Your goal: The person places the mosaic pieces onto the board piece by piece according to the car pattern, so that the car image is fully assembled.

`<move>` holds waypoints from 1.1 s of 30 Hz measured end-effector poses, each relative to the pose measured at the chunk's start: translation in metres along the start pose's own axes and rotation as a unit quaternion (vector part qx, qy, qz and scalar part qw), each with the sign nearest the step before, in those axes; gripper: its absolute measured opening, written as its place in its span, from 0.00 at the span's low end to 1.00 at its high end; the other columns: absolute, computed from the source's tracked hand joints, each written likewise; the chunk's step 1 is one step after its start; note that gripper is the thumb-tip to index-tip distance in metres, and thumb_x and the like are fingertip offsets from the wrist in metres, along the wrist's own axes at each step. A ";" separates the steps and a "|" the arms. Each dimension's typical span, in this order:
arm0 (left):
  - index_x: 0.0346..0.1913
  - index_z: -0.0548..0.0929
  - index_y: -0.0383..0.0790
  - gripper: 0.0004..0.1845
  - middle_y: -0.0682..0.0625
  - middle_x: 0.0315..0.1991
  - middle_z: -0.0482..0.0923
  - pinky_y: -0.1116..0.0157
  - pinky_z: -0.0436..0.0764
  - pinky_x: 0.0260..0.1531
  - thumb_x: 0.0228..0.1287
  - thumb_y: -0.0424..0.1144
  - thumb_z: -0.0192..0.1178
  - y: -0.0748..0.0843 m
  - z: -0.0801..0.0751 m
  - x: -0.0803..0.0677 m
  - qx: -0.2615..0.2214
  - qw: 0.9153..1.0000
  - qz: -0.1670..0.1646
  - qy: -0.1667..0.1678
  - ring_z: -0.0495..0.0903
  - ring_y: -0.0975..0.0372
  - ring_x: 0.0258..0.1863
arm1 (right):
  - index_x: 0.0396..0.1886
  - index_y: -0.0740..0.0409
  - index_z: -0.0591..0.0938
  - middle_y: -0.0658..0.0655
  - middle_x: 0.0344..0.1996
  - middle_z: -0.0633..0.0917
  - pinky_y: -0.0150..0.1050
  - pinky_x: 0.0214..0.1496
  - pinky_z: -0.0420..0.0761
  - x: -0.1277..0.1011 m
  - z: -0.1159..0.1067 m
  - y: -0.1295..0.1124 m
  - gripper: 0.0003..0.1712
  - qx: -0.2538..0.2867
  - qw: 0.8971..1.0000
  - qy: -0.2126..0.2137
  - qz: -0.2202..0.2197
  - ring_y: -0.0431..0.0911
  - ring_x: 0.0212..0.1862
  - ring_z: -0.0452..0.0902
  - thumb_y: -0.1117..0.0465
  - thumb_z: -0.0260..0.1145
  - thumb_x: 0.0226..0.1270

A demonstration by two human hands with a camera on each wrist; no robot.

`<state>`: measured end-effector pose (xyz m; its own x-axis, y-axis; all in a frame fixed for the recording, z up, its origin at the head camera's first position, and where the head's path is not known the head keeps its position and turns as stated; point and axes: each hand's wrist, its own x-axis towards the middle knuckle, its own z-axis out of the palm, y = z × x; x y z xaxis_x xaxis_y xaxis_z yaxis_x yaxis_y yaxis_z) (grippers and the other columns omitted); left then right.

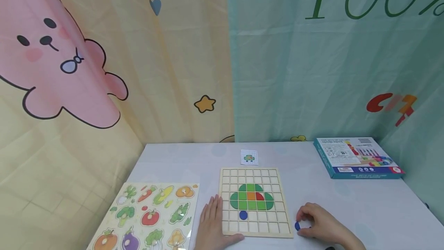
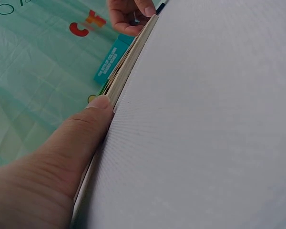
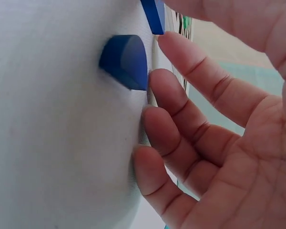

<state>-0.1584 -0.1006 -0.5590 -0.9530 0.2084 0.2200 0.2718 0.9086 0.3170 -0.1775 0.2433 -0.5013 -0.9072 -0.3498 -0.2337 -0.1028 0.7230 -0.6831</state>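
Observation:
A wooden grid board (image 1: 290,219) lies on the table, bearing green, orange and red pieces in a domed shape. Below them on the board sits a blue round shape (image 1: 243,215). My left hand (image 1: 213,225) lies along the board's left edge with straight fingers, its thumb (image 2: 81,131) against the front edge. To the right of the board, my right hand (image 1: 320,223) pinches a small blue quarter-round piece (image 3: 154,16) between thumb and index fingertip. Another blue quarter-round piece (image 3: 126,62) rests on the table beside the other, curled fingers.
A small pattern card (image 1: 249,157) lies behind the board. On the left is a vegetable picture board (image 1: 166,207). A boxed set (image 1: 359,159) lies at the back right. Printed curtains (image 1: 187,68) hang behind the table.

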 end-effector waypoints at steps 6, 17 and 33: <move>0.72 0.54 0.31 0.69 0.38 0.72 0.52 0.51 0.47 0.68 0.38 0.84 0.48 -0.001 -0.001 0.001 -0.003 1.000 -0.006 -0.019 0.49 0.47 0.71 | 0.31 0.51 0.79 0.49 0.29 0.74 0.40 0.39 0.77 0.000 -0.001 0.000 0.14 0.002 1.000 -0.003 -0.008 0.47 0.36 0.68 0.55 0.76 0.49; 0.72 0.55 0.30 0.69 0.38 0.72 0.52 0.50 0.48 0.68 0.37 0.84 0.49 0.000 -0.001 0.001 -0.013 1.000 -0.007 -0.018 0.49 0.47 0.71 | 0.30 0.54 0.78 0.50 0.26 0.74 0.35 0.31 0.71 0.000 0.004 -0.004 0.16 0.033 0.999 0.021 0.031 0.46 0.33 0.69 0.57 0.78 0.46; 0.72 0.55 0.31 0.69 0.39 0.72 0.52 0.59 0.35 0.69 0.37 0.84 0.47 -0.002 0.002 -0.001 0.002 1.000 0.001 -0.001 0.49 0.48 0.71 | 0.39 0.58 0.81 0.51 0.27 0.75 0.33 0.27 0.69 -0.001 0.008 -0.004 0.12 0.113 0.993 -0.008 -0.036 0.43 0.31 0.70 0.59 0.71 0.58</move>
<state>-0.1584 -0.1015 -0.5615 -0.9528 0.2097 0.2193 0.2724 0.9096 0.3136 -0.1731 0.2357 -0.5042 -0.8941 -0.4061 -0.1889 -0.0708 0.5447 -0.8356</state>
